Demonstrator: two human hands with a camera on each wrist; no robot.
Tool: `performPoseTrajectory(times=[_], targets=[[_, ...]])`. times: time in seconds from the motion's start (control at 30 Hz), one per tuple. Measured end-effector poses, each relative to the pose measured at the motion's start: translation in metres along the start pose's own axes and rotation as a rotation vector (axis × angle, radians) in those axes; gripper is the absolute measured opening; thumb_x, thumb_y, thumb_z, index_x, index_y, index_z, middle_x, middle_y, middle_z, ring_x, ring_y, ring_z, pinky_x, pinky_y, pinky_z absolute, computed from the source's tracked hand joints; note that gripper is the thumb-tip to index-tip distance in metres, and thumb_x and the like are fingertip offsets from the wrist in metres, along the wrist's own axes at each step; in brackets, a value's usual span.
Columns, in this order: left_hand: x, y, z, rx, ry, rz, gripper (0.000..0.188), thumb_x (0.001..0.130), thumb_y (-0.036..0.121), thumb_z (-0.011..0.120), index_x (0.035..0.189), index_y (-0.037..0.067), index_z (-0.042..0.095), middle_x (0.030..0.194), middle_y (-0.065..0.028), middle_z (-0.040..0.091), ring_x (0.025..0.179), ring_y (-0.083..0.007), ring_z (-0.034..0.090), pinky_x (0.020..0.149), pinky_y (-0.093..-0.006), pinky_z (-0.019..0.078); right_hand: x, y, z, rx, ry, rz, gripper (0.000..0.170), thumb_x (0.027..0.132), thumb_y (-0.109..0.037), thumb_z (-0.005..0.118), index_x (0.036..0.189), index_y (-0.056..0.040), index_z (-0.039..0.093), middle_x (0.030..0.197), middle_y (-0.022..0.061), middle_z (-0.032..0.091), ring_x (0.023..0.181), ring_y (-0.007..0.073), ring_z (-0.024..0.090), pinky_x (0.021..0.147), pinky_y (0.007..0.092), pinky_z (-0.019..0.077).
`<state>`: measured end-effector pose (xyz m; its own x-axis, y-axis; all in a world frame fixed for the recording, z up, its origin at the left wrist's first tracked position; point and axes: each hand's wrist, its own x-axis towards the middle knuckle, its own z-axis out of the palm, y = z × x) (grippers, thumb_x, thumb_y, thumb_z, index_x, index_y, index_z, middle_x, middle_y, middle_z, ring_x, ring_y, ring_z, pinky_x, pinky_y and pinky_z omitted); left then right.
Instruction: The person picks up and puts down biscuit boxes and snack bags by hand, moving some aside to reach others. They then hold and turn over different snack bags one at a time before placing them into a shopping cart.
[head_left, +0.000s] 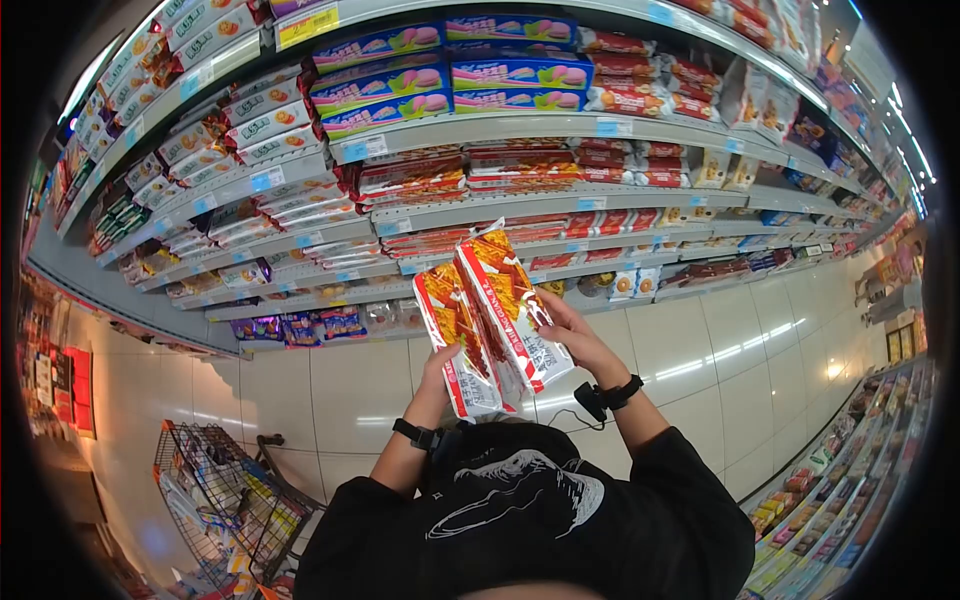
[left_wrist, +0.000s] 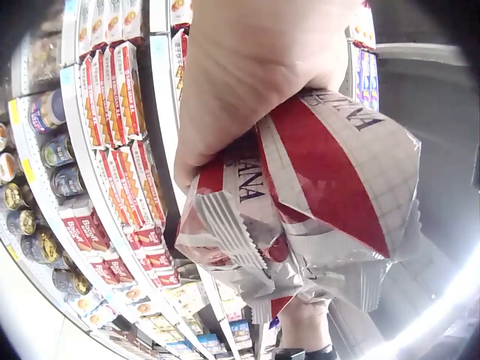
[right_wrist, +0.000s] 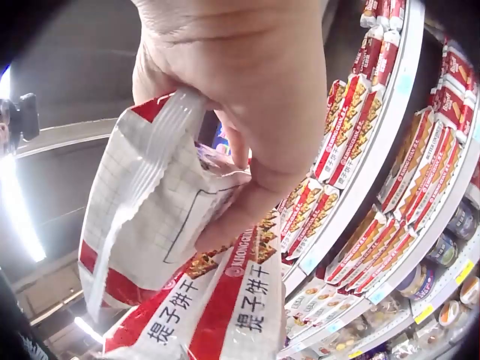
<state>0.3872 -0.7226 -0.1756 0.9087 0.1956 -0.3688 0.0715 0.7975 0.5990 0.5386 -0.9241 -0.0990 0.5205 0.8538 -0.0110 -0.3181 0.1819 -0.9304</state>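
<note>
Two long red, white and orange biscuit packs are held side by side before the chest: the left pack [head_left: 458, 340] and the right pack [head_left: 512, 310]. My left hand [head_left: 437, 372] grips the lower left side of the left pack. On the right pack's outer edge, my right hand [head_left: 575, 335] has its thumb on the front and fingers behind. In the left wrist view the left hand [left_wrist: 262, 67] covers part of the crimped packs [left_wrist: 337, 180]. The right wrist view shows the right hand [right_wrist: 240, 97] pinching a pack [right_wrist: 150, 202] near its sealed end.
Shelves [head_left: 500, 130] of boxed and bagged biscuits curve across the front, with similar packs [head_left: 410, 180] in the middle rows. A wire cart [head_left: 225, 490] holding goods stands at lower left. Tiled floor [head_left: 700, 350] lies between the shelves and another display [head_left: 840, 480] at lower right.
</note>
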Motion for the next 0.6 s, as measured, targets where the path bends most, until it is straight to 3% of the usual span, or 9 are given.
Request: performPoseTrajectory(times=[0.07, 0.17, 0.23, 0.37, 0.43, 0.5, 0.53, 0.6], targets=[[0.013, 0.013, -0.003, -0.112, -0.029, 0.003, 0.048, 0.084, 0.02, 0.054, 0.124, -0.004, 0.044, 0.107, -0.0185, 0.061, 0.092, -0.029, 0.064, 0.082, -0.0398, 0.0525, 0.018, 0.004, -0.006, -0.066, -0.018, 0.058, 0.069, 0.084, -0.008, 0.06, 0.143, -0.0026, 0.024, 0.142, 0.0099, 0.036, 0.129, 0.0167, 0.035, 0.106, 0.0307, 0.0279], [0.033, 0.037, -0.011, -0.04, -0.018, 0.0, 0.047, 0.084, 0.021, 0.055, 0.123, -0.004, 0.045, 0.105, -0.0181, 0.062, 0.092, -0.0287, 0.064, 0.082, -0.0395, 0.0526, 0.044, 0.002, -0.008, -0.171, -0.069, 0.099, 0.069, 0.087, -0.011, 0.06, 0.144, -0.0038, 0.021, 0.139, 0.0084, 0.037, 0.126, 0.0151, 0.036, 0.103, 0.0301, 0.0312], [0.043, 0.056, -0.012, 0.031, -0.044, -0.029, 0.052, 0.083, 0.022, 0.053, 0.128, -0.002, 0.043, 0.114, -0.0177, 0.059, 0.1, -0.0295, 0.061, 0.088, -0.0402, 0.0487, 0.062, -0.003, -0.005, -0.358, -0.056, 0.052, 0.067, 0.089, -0.01, 0.057, 0.143, -0.0033, 0.019, 0.139, 0.0087, 0.036, 0.125, 0.015, 0.036, 0.104, 0.0304, 0.03], [0.068, 0.077, -0.036, 0.043, -0.109, -0.061, 0.054, 0.083, 0.021, 0.053, 0.13, -0.003, 0.041, 0.119, -0.019, 0.057, 0.104, -0.0298, 0.059, 0.092, -0.0401, 0.047, 0.098, -0.002, -0.004, -0.349, -0.018, 0.026, 0.061, 0.091, -0.013, 0.055, 0.141, -0.0019, 0.022, 0.133, 0.0102, 0.04, 0.124, 0.0155, 0.036, 0.104, 0.0305, 0.0293], [0.072, 0.088, -0.037, 0.095, -0.097, -0.003, 0.054, 0.082, 0.021, 0.054, 0.13, -0.003, 0.042, 0.119, -0.0191, 0.057, 0.105, -0.03, 0.059, 0.092, -0.0401, 0.0468, 0.113, 0.002, -0.004, -0.334, 0.001, 0.026, 0.059, 0.091, -0.012, 0.055, 0.14, -0.0019, 0.024, 0.132, 0.01, 0.043, 0.12, 0.0145, 0.041, 0.101, 0.0297, 0.0342], [0.077, 0.093, -0.048, 0.099, -0.043, -0.06, 0.056, 0.081, 0.021, 0.055, 0.13, -0.003, 0.042, 0.118, -0.0188, 0.057, 0.104, -0.0295, 0.06, 0.092, -0.0398, 0.0472, 0.12, 0.005, -0.004, 0.058, 0.045, 0.237, 0.055, 0.091, -0.011, 0.056, 0.137, -0.001, 0.03, 0.128, 0.0088, 0.049, 0.114, 0.0125, 0.048, 0.096, 0.028, 0.0401], [0.078, 0.1, -0.044, 0.089, -0.051, -0.077, 0.056, 0.081, 0.021, 0.056, 0.129, -0.003, 0.042, 0.117, -0.0186, 0.058, 0.103, -0.0293, 0.06, 0.091, -0.0397, 0.0475, 0.124, 0.011, -0.008, 0.135, 0.03, 0.261, 0.05, 0.089, -0.01, 0.058, 0.133, -0.0008, 0.037, 0.123, 0.008, 0.054, 0.107, 0.012, 0.054, 0.091, 0.027, 0.0448], [0.084, 0.109, -0.046, 0.091, -0.049, -0.078, 0.056, 0.08, 0.022, 0.057, 0.128, -0.002, 0.044, 0.114, -0.0182, 0.06, 0.099, -0.0287, 0.062, 0.089, -0.0393, 0.0488, 0.133, 0.018, -0.02, 0.181, -0.019, 0.349, 0.049, 0.088, -0.009, 0.059, 0.132, -0.0009, 0.039, 0.123, 0.0082, 0.055, 0.108, 0.0131, 0.055, 0.092, 0.0282, 0.0448]])
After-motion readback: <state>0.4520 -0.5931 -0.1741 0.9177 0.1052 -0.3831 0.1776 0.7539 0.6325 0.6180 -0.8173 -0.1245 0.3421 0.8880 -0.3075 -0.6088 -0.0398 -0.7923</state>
